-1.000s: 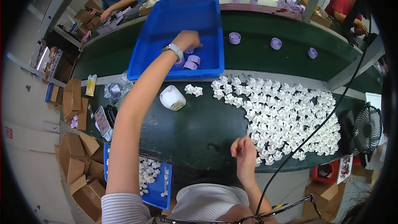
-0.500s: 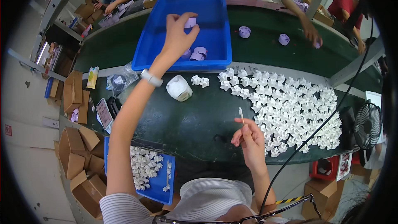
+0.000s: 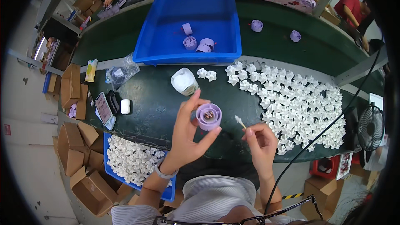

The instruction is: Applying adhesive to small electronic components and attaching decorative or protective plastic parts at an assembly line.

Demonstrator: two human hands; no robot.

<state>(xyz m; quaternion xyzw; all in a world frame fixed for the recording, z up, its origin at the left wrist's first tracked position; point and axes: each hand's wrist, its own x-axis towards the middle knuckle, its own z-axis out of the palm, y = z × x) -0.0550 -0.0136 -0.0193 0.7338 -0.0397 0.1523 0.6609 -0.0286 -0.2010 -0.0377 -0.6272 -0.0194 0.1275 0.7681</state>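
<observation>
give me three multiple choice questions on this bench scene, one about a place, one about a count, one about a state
1. Where is the round purple part that the left hand has?
A. held up over the dark green table
B. lying in the blue tray
C. on the floor

2. How many purple parts lie in the blue tray?
A. none
B. three
C. ten

3. How is the small stick in the right hand?
A. lying flat on the table
B. pinched in the fingers, tip toward the purple part
C. stuck in the white cup

Answers:
1 A, the purple part sits between the thumb and fingers above the table.
2 B, three parts show in the tray.
3 B, the stick rises from the fingertips toward the part.
</observation>
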